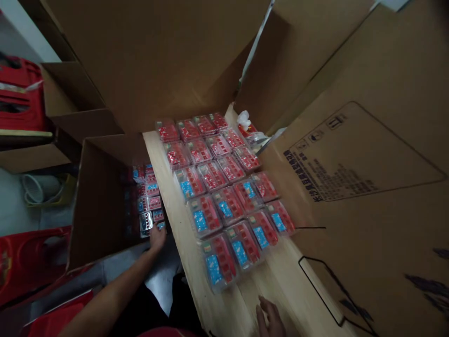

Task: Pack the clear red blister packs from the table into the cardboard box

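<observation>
Wooden board [224,304] bears ridged plastic blister packs [217,187]; left hand [157,238] touches more.

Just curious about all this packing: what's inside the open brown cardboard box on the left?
Clear plastic packs with red and blue contents lie in rows, the left hand at their edge. The floor of the box is hidden beneath them.

the right hand [269,319] is cut off below; the carton print [328,175] is too blurred to read.

Dim, soft light, faint glare on plastic packs [212,175], edges visibly warped.
</observation>
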Tool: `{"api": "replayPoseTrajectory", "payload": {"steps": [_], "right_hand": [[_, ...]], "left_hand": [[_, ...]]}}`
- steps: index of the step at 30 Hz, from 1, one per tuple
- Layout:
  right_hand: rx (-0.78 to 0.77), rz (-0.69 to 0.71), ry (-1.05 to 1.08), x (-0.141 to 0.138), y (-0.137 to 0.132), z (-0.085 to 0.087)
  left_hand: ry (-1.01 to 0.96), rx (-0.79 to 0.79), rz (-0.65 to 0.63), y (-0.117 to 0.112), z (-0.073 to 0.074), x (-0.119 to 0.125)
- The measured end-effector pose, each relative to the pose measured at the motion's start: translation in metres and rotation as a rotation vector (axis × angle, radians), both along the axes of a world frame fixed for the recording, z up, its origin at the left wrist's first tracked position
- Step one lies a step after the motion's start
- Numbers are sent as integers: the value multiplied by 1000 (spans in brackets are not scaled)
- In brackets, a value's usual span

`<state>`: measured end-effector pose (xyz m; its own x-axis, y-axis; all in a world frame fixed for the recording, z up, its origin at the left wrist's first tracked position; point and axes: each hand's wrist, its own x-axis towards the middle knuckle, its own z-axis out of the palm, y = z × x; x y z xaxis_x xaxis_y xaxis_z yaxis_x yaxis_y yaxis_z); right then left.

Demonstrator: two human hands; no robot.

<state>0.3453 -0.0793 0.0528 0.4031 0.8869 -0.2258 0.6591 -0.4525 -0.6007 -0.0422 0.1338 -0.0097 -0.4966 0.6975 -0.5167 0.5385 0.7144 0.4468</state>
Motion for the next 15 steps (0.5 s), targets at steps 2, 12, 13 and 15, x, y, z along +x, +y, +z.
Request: {"api": "replayPoseTrajectory", "payload": {"steps": [2,12,13,15], "right_hand": [[70,-74,4,7,26,9],[343,318,-208,-20,175,22],[322,344,-261,-23,178,18],[277,369,-350,-27,180,13]], "left_hand": [[-8,85,63,-29,24,13],[-794,-152,116,-89,61,138],[-815,-127,183,-84,60,144],[-836,-85,321,-76,57,150]]}}
